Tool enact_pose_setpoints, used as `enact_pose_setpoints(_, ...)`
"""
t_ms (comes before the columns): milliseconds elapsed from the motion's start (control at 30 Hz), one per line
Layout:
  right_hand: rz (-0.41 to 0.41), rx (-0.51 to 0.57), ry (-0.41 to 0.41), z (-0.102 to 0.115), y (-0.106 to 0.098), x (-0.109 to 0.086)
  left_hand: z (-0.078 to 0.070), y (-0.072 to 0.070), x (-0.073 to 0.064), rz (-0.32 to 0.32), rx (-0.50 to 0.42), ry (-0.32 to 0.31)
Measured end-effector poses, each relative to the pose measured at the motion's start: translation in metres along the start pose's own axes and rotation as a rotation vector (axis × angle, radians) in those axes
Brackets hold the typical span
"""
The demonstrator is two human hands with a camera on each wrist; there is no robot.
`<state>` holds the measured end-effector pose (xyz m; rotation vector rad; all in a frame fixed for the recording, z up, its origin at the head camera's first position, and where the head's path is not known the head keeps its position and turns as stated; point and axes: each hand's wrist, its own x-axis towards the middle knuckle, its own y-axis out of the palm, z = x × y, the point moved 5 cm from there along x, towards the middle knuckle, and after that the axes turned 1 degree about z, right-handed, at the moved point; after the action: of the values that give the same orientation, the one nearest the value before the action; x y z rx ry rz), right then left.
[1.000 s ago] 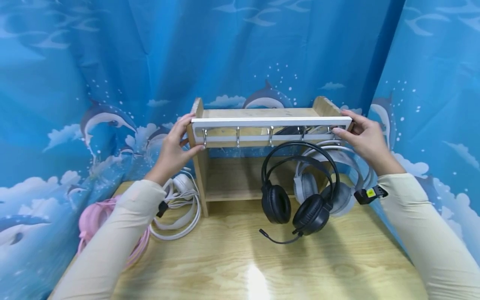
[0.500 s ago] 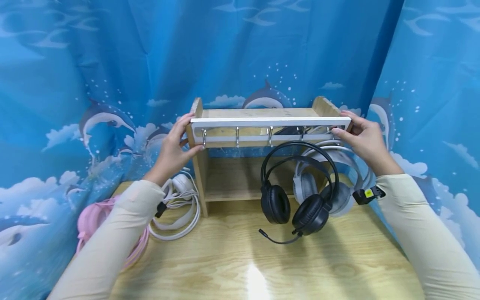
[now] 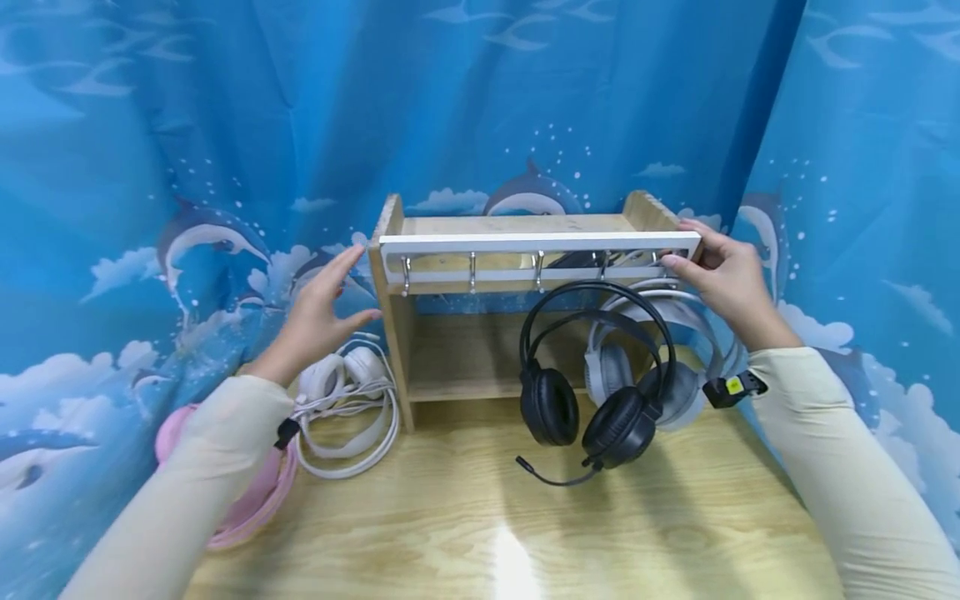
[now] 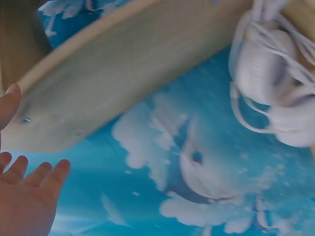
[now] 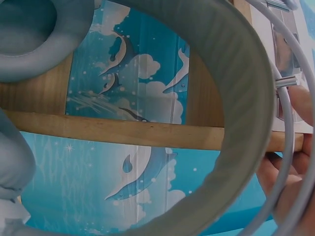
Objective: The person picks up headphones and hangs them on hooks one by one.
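A white hook rail runs across the front of a small wooden shelf. My right hand grips the rail's right end, thumb in front and fingers round the shelf's side. My left hand is beside the shelf's left panel, fingers extended and thumb apart, holding nothing; the left wrist view shows its fingertips near the panel. From hooks toward the right hang a black headset with a microphone boom and, behind it, a white headset with grey ear cushions. Its band fills much of the right wrist view.
White headphones with a coiled cable lie on the wooden table left of the shelf. Pink headphones lie farther left, partly hidden by my left forearm. A blue dolphin-print curtain closes off the back and sides.
My left hand has let go of the rail's left end and moved left and slightly down. My right hand keeps its grip, and the headsets hang as before.
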<state>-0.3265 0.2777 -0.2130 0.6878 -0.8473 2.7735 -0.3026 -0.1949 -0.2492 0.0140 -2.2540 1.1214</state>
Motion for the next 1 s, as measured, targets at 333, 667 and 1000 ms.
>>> enact_pose_setpoints(333, -0.003, 0.029, -0.02, 0.001, -0.001, 0.001, 0.049, 0.0, -0.051, 0.063, 0.049, -0.115)
enact_pose_setpoints(667, -0.008, 0.032, -0.033, -0.001, 0.0, 0.0, 0.078, 0.001, -0.106, 0.087, 0.015, -0.153)
enact_pose_setpoints(1000, -0.019, 0.019, -0.032, 0.0, 0.001, 0.0, 0.09, 0.006, -0.149, 0.07, -0.016, -0.193)
